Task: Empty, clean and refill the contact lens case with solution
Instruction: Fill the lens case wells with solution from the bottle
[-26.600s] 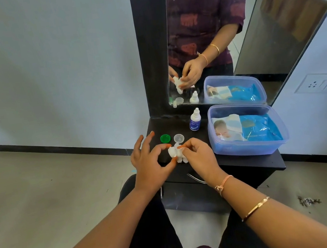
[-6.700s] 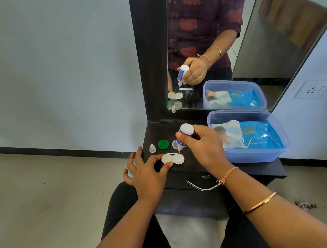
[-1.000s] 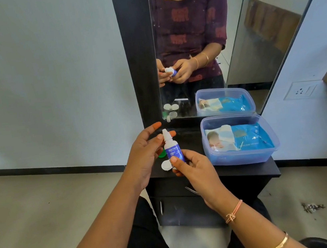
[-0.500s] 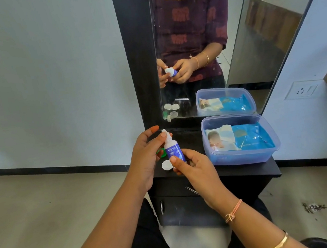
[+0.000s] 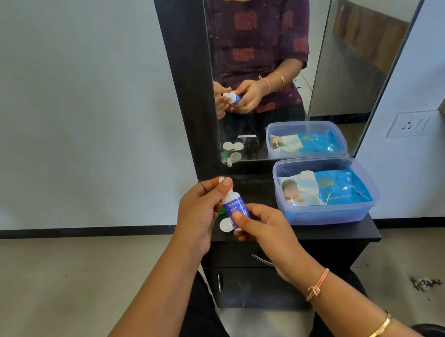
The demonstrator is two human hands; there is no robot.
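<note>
A black dresser shelf (image 5: 259,194) holds a see-through plastic box (image 5: 308,216). Left of the box lie a white contact lens case (image 5: 225,225) and a green cap (image 5: 222,211), both partly hidden.

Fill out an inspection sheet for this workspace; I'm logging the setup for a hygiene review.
Surface: black dresser shelf below a mirror.
Job's things: solution bottle held roughly upright above the shelf; white lens case on the shelf, partly hidden.
Clutter: clear plastic tub holding a blue wipes pack.
Hands: left hand pinches the bottle cap; right hand grips the bottle.
Cables: nothing seen.
Surroundings: wall socket; dark debris on the floor.
</note>
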